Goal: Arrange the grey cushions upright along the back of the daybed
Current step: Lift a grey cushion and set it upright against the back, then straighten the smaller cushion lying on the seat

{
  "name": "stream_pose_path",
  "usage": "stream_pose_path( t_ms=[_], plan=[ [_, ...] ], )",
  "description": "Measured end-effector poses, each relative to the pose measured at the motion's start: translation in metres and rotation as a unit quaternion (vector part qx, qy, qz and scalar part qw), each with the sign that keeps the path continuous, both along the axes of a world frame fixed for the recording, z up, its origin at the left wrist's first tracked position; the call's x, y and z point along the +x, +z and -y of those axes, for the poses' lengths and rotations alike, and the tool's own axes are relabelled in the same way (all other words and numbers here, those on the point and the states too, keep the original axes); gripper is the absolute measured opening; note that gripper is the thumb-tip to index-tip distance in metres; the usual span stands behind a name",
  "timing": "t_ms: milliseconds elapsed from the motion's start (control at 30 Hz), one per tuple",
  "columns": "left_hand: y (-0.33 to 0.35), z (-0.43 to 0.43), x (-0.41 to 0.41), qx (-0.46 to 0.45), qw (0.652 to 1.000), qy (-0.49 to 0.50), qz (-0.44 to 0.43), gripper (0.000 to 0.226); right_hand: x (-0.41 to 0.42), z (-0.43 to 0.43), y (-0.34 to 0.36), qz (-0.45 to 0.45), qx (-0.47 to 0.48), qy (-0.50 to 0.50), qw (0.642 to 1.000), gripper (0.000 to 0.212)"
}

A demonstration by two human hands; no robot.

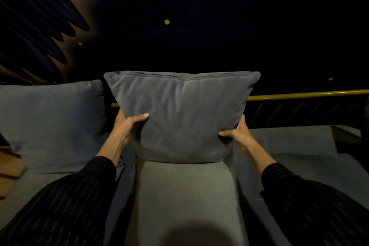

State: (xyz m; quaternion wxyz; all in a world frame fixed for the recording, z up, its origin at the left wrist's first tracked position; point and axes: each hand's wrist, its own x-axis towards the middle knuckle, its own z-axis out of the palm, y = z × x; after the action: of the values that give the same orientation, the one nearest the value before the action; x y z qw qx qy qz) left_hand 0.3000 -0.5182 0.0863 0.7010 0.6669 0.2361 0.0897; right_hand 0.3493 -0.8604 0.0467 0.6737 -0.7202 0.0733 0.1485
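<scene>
A grey velvet cushion [183, 114] stands upright in the middle, its zip seam along the top edge, in front of the brass rail. My left hand [129, 126] grips its lower left side, thumb across the front. On the lower right side my right hand [238, 136] pinches the fabric. The cushion's bottom edge rests on another grey cushion [183, 195] lying flat in front of me. A third grey cushion [52, 122] leans upright at the back left. All sit on the grey daybed [311, 166].
A brass rail [307, 94] runs along the daybed's back, with dark slats below it on the right. Wooden edges [10, 168] show at the far left. Beyond the rail is darkness with small yellow lights. A dark box-like shape [347, 136] sits at the right.
</scene>
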Motion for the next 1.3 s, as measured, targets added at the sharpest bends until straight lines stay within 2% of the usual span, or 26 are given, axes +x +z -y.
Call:
stream_pose_path(
  t_ms=[267, 433, 500, 567, 700, 767, 800, 867, 900, 933, 1000, 1100, 1167, 1300],
  plan=[
    [-0.006, -0.007, 0.017, -0.025, 0.999, 0.017, 0.031, 0.084, 0.032, -0.001, 0.011, 0.031, -0.027, -0.005, 0.999, 0.102],
    [-0.049, 0.013, 0.014, -0.004, 0.999, -0.023, -0.044, 0.082, 0.025, 0.011, -0.028, -0.023, -0.088, -0.005, 0.996, 0.1],
    [-0.066, 0.023, 0.015, 0.01, 0.997, -0.031, -0.071, 0.084, 0.017, 0.015, -0.043, -0.045, -0.091, -0.003, 0.995, 0.092],
    [-0.071, 0.026, 0.025, 0.036, 0.994, -0.027, -0.095, 0.087, 0.017, 0.016, -0.052, -0.052, -0.092, -0.004, 0.994, 0.086],
    [-0.078, 0.02, 0.024, 0.038, 0.993, -0.023, -0.11, 0.089, 0.011, 0.014, -0.065, -0.048, -0.109, -0.028, 0.992, 0.085],
    [-0.097, 0.016, -0.003, 0.028, 0.989, -0.029, -0.145, 0.091, -0.015, 0.014, -0.077, -0.091, -0.108, -0.066, 0.988, 0.082],
    [-0.115, 0.012, -0.023, 0.023, 0.98, -0.04, -0.194, 0.102, -0.036, 0.016, -0.088, -0.136, -0.106, -0.067, 0.983, 0.082],
    [-0.166, -0.001, -0.062, 0.025, 0.954, -0.066, -0.292, 0.126, -0.082, 0.021, -0.115, -0.236, -0.098, -0.053, 0.965, 0.098],
    [-0.183, -0.003, -0.08, 0.014, 0.944, -0.068, -0.323, 0.127, -0.101, 0.025, -0.132, -0.276, -0.095, -0.048, 0.955, 0.11],
    [-0.193, -0.003, -0.095, -0.006, 0.939, -0.057, -0.339, 0.119, -0.116, 0.028, -0.145, -0.305, -0.094, -0.047, 0.947, 0.115],
    [-0.194, 0.005, -0.115, -0.045, 0.936, -0.04, -0.348, 0.096, -0.131, 0.03, -0.162, -0.314, -0.093, -0.045, 0.944, 0.1],
    [-0.2, 0.013, -0.125, -0.094, 0.93, -0.035, -0.353, 0.104, -0.134, 0.028, -0.173, -0.33, -0.079, -0.055, 0.939, 0.088],
    [-0.2, 0.016, -0.126, -0.097, 0.931, -0.015, -0.353, 0.092, -0.134, 0.027, -0.172, -0.327, -0.077, -0.061, 0.94, 0.089],
    [-0.19, 0.029, -0.127, -0.071, 0.931, 0.003, -0.357, 0.09, -0.14, 0.026, -0.163, -0.322, -0.086, -0.079, 0.939, 0.1]
  ],
)
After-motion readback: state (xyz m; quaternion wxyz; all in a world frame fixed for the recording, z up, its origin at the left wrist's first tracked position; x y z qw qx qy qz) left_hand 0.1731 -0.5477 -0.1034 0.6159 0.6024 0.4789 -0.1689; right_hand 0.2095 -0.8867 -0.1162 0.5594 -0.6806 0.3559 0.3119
